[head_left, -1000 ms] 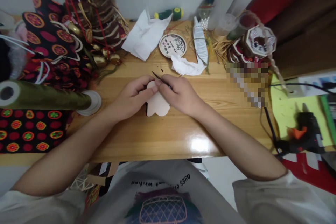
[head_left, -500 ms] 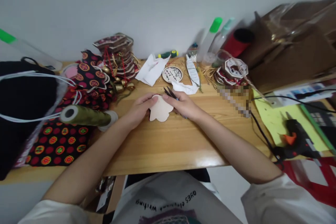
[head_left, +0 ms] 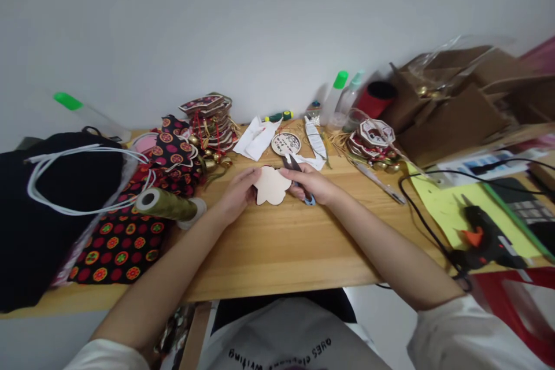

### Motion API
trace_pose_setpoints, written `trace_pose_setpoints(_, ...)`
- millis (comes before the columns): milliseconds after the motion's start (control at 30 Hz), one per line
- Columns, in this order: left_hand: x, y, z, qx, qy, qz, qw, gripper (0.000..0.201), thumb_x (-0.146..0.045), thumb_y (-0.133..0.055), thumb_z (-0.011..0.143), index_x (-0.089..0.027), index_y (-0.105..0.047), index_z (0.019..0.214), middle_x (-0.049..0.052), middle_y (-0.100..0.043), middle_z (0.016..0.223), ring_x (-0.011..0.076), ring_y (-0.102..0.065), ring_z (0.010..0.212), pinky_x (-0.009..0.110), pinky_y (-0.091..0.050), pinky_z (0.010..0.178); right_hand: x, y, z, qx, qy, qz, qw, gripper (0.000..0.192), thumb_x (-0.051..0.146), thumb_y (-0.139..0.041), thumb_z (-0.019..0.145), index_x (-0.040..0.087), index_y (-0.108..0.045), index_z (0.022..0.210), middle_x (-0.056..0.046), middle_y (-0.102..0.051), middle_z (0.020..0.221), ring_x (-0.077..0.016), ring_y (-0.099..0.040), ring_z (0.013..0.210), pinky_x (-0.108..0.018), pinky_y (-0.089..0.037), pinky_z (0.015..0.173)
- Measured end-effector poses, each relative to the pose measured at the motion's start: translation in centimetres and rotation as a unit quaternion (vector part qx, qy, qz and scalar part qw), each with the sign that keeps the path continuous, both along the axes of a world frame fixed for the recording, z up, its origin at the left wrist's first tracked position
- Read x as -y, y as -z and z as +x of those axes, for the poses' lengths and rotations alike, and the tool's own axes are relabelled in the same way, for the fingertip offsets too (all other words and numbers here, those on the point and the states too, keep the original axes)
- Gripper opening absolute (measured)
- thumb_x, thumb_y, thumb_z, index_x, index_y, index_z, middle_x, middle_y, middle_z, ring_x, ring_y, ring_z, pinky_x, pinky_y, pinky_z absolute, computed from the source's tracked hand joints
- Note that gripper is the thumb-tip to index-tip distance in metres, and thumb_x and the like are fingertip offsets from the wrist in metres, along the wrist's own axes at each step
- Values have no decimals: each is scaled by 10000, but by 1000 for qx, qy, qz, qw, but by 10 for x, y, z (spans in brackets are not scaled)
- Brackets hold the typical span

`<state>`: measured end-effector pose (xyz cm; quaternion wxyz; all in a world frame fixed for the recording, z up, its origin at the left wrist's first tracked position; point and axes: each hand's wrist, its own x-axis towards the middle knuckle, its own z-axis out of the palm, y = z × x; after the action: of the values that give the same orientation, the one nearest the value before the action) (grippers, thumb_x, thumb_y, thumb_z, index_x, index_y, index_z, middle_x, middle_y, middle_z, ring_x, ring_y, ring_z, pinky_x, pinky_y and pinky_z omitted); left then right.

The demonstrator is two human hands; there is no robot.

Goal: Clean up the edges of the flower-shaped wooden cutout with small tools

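A pale, scallop-edged flat piece (head_left: 272,187), perhaps thin wood with a dark edge, is held up above the table. My left hand (head_left: 237,195) pinches its left side between thumb and fingers. On the opposite edge rests the thumb of my right hand (head_left: 319,184). That same hand also grips a pair of scissors (head_left: 309,200), dark blades pointing away from me and blue handles under the palm. Beyond the hands lie a round disc (head_left: 286,143) with black writing and crumpled white paper (head_left: 256,140). The far side of the piece is hidden.
At left are an olive thread spool (head_left: 167,205), patterned fabric (head_left: 117,251) and white cord (head_left: 43,185). Stacked ornaments (head_left: 212,121) stand behind. On the right lie a pen (head_left: 379,181), a glue gun (head_left: 485,234) with a black cable and a cardboard box (head_left: 455,115).
My view has shifted, so the table items sit lower. The scalloped piece has turned slightly in my hands, and the scissors' blue handles show more clearly.
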<state>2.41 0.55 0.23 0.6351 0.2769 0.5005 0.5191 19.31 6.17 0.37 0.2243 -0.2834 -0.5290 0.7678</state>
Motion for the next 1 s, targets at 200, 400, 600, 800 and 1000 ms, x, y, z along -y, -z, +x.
trace_pose_setpoints(200,2,-2,-2,12,45,-8,999,392,-495,-693,638,-132,-626,767,-51,-444,467,40,-336,373,164,-231,326,-3,3,0,-28,12,-48,998,436,498,-649,693,180,-375,574,91,-362,327,-30,-293,274,-156,-202,287)
trace_pose_setpoints(400,3,-3,-2,-3,68,-7,998,368,-465,-707,643,-132,-588,745,-56,-449,459,31,-333,369,152,-246,334,-6,2,-1,-47,22,-83,995,455,508,-638,690,175,-375,527,81,-351,307,-27,-281,261,-155,-190,282)
trace_pose_setpoints(600,3,-7,0,4,65,1,998,341,-444,-694,670,-129,-566,700,-53,-456,436,40,-353,362,161,-268,332,-9,1,-1,-73,21,-113,991,468,468,-650,689,176,-350,481,73,-339,300,-25,-263,261,-161,-174,283)
trace_pose_setpoints(800,3,-7,0,8,54,-2,998,312,-426,-659,716,-124,-583,721,-45,-475,440,47,-376,363,169,-291,337,-10,3,0,-88,11,-116,989,413,455,-622,714,180,-375,531,73,-355,312,-36,-265,266,-167,-169,286)
trace_pose_setpoints(1000,2,-8,0,19,51,-2,998,283,-389,-655,725,-134,-554,655,-34,-486,430,54,-398,369,167,-312,348,-10,2,0,-90,8,-117,989,346,413,-571,758,181,-388,578,79,-349,325,-41,-264,280,-166,-184,305)
